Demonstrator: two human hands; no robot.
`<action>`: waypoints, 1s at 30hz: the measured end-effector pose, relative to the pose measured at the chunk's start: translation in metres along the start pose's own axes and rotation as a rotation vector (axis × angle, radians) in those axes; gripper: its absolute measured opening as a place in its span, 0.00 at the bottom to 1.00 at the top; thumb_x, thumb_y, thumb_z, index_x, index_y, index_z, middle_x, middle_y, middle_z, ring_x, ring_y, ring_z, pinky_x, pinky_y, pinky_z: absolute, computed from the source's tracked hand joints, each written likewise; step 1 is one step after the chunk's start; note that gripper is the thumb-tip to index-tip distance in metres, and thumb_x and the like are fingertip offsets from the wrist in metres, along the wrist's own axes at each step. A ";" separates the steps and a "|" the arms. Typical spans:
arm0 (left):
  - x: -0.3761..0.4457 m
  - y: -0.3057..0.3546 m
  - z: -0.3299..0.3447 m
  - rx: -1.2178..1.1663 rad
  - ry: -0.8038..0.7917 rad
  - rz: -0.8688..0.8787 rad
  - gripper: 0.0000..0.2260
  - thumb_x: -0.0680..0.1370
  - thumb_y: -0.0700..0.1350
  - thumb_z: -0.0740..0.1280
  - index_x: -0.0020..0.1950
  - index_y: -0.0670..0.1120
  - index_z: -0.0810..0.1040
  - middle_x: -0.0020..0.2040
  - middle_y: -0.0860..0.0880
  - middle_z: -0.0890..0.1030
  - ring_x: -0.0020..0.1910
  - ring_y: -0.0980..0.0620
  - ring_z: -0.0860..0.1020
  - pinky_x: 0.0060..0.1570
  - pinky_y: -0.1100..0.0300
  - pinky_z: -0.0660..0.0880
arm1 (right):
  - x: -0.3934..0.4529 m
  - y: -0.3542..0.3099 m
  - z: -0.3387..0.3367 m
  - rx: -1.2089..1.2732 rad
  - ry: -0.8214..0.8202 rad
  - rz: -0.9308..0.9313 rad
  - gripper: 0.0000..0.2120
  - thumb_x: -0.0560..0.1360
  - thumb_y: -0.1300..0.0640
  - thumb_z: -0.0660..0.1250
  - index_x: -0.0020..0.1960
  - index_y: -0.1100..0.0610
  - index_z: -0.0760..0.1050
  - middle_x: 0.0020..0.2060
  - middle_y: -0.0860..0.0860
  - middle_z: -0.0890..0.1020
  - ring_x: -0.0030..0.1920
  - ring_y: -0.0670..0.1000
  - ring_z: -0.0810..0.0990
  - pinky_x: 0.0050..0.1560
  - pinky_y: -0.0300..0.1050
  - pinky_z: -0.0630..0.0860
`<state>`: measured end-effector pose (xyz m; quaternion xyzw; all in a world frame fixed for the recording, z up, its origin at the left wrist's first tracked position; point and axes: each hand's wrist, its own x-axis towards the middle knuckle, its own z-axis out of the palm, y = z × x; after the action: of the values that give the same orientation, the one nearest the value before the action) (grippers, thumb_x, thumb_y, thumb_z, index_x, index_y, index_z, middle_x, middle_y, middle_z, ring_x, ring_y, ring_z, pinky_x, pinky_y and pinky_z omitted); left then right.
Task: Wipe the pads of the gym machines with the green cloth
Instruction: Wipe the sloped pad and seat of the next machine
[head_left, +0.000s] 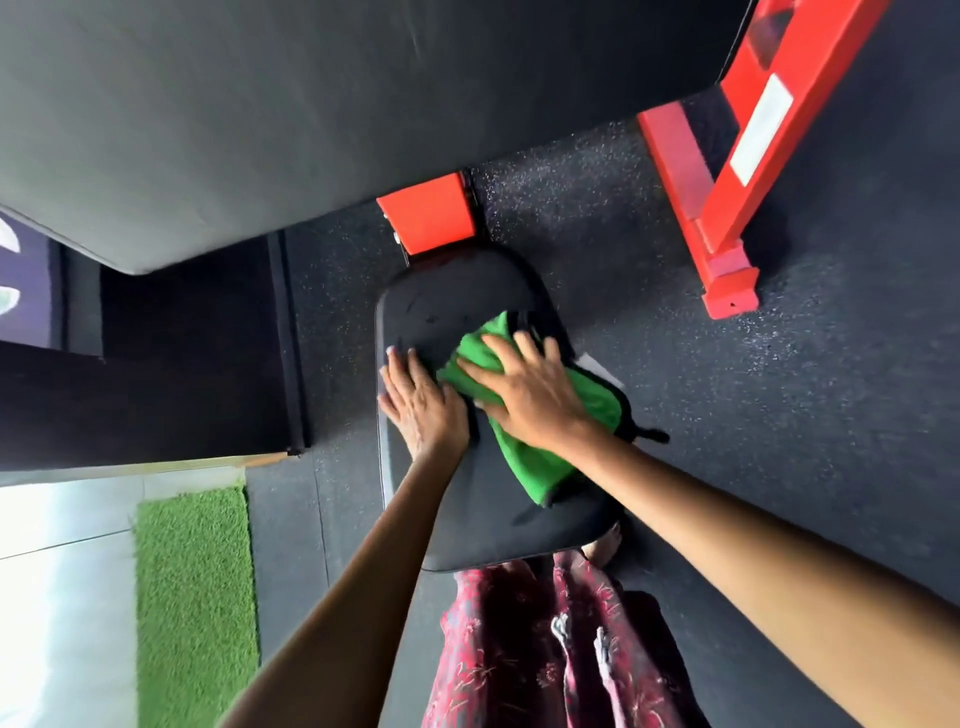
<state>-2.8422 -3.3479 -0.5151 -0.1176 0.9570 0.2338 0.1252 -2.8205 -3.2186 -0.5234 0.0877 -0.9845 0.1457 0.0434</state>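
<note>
Your right hand (524, 395) lies flat on the green cloth (550, 436), fingers (527, 348) spread and nearly straight, pressing it down on the black seat pad (467, 525) rather than gripping it. Your left hand (423, 402) rests open just beside it at nine o'clock, palm down on the bare pad near its left edge, holding nothing. The cloth lies bunched under and behind your right palm, its long axis running from about eleven o'clock near your fingertips to five o'clock toward your wrist, and it hangs slightly over the pad's right edge. The pad's long axis runs from you toward twelve o'clock, ending at the red frame (428, 213). The uncovered stretch lies ahead of your fingers at eleven to twelve o'clock, so the right hand is the one placed to push there. The large grey pad (260, 130) overhead, judged from here, is yet to be reached.
</note>
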 end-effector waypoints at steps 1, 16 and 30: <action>0.005 0.006 -0.001 -0.047 -0.015 0.094 0.27 0.76 0.42 0.55 0.76 0.44 0.57 0.78 0.47 0.50 0.77 0.48 0.49 0.73 0.51 0.42 | -0.015 0.005 -0.001 0.006 0.002 -0.019 0.24 0.69 0.44 0.71 0.63 0.44 0.75 0.63 0.53 0.75 0.54 0.58 0.72 0.48 0.53 0.70; 0.044 0.045 0.038 0.291 -0.001 0.322 0.25 0.82 0.52 0.48 0.78 0.49 0.50 0.78 0.53 0.48 0.77 0.52 0.44 0.73 0.46 0.36 | -0.060 0.045 0.006 0.431 0.120 0.406 0.22 0.74 0.41 0.59 0.68 0.42 0.69 0.64 0.54 0.73 0.52 0.59 0.73 0.50 0.57 0.75; 0.044 0.042 0.038 0.341 0.016 0.306 0.29 0.77 0.56 0.44 0.78 0.49 0.52 0.78 0.52 0.51 0.77 0.51 0.47 0.72 0.46 0.39 | 0.023 0.061 0.006 0.514 0.009 0.518 0.24 0.75 0.41 0.61 0.69 0.43 0.69 0.68 0.54 0.70 0.60 0.60 0.70 0.57 0.58 0.71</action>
<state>-2.8887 -3.3006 -0.5432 0.0501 0.9903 0.0839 0.0987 -2.8544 -3.1668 -0.5438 -0.1572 -0.9052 0.3947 -0.0143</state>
